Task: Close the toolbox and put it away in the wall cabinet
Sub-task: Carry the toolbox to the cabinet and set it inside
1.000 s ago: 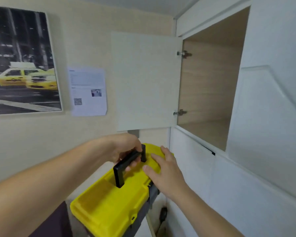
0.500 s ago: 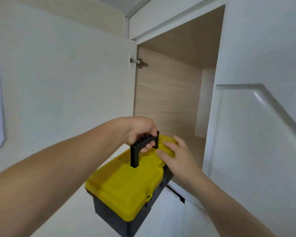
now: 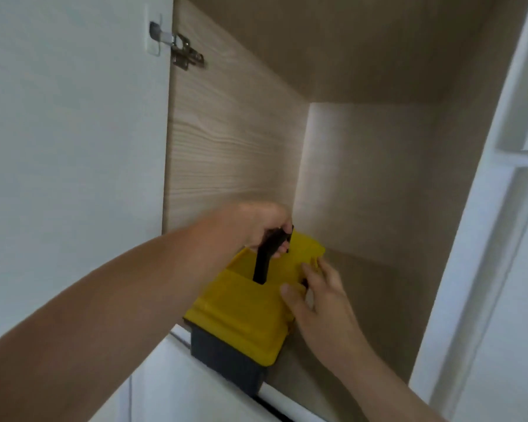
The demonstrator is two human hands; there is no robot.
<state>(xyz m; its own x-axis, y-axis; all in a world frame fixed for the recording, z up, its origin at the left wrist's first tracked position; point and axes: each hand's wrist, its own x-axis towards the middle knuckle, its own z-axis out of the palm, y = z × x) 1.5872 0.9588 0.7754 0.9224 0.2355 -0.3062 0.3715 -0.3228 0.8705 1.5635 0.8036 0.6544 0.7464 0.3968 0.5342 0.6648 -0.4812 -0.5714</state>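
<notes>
The toolbox (image 3: 241, 312) has a yellow lid, shut, over a dark grey body, and a black handle (image 3: 267, 254) standing up from the lid. It sits partly inside the open wall cabinet (image 3: 235, 141), its near end over the cabinet's front edge. My left hand (image 3: 256, 229) is closed around the handle from above. My right hand (image 3: 320, 300) lies flat against the lid's right side, fingers spread. The box's bottom and far end are hidden.
The cabinet's white door (image 3: 73, 132) stands open at the left on a metal hinge (image 3: 183, 53). Wood-grain walls and a pale back panel (image 3: 363, 178) enclose a bare shelf to the right of the box. A white panel (image 3: 506, 239) borders the right side.
The toolbox has gone up and forward from below the cabinet opening onto its shelf. Both hands kept their hold and moved with it; the view has closed in on the cabinet.
</notes>
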